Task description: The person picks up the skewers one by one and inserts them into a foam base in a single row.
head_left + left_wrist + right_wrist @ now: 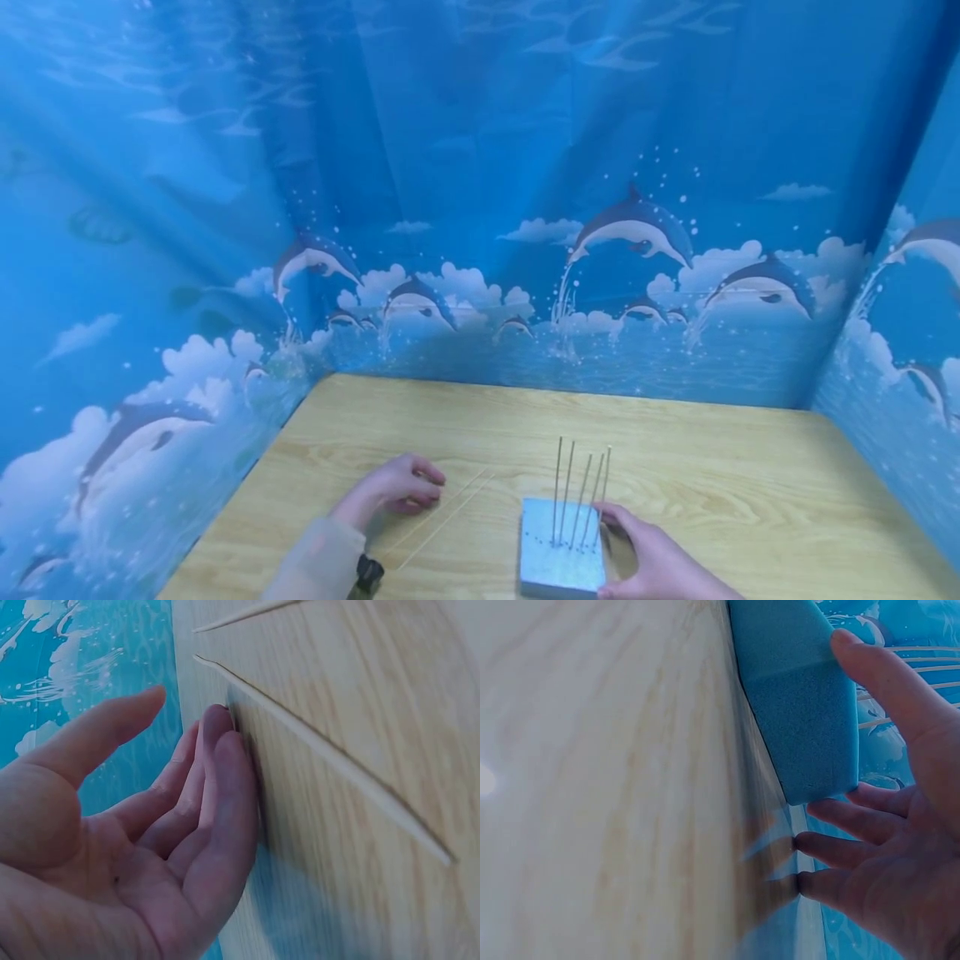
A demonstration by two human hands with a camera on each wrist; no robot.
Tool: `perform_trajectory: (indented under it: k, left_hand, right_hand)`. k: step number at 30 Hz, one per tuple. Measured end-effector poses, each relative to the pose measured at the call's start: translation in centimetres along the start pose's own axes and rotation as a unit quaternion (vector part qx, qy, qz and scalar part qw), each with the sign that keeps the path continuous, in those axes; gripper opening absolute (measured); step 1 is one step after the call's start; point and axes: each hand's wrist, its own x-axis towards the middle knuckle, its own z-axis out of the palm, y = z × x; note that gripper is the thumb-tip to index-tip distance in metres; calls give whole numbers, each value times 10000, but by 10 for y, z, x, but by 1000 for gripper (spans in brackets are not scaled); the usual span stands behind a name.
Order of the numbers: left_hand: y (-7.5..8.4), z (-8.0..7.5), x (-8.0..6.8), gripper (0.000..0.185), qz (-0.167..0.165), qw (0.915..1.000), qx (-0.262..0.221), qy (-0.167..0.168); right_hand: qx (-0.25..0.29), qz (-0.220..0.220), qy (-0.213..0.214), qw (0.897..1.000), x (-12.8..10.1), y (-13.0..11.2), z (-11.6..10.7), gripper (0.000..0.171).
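A light-blue foam block (553, 571) lies on the table, with several thin sticks (557, 492) standing upright or slightly tilted in its top. Small dark holes dot its upper face. My right hand (648, 554) holds the block's right side, thumb at the near corner and fingers at the far one. In the right wrist view the thumb and fingertips touch the foam block (799, 735). To the left, two thin wooden skewers (448, 517) lie side by side on the tabletop. Beside them rests my left hand (408, 483), palm empty, fingers loosely bent; a pointed skewer (330, 754) lies just past its fingertips.
The wood-grain table (712, 467) reaches back to a blue curtain (465, 183) printed with dolphins, which also hangs along both sides. A dark band (369, 573) sits at my left wrist, below a pale sleeve (318, 562).
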Motion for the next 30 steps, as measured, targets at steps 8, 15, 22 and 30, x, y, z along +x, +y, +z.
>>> perform_trajectory:
  k: [8, 15, 22, 30]
  left_hand:
    - [-1, 2, 4, 31, 205, 9973, 670, 241]
    - [-2, 10, 4, 31, 392, 9925, 1024, 540]
    - [-2, 15, 7, 29, 369, 9875, 1284, 838]
    - [2, 21, 8, 28, 4, 9805, 1620, 1111]
  right_hand:
    - [-136, -103, 90, 9998, 1, -2, 0, 105]
    - [73, -59, 19, 10000, 0, -2, 0, 105]
    - [42, -141, -22, 9999, 1, -2, -1, 105]
    - [-11, -79, -21, 10000, 1, 1, 1, 105]
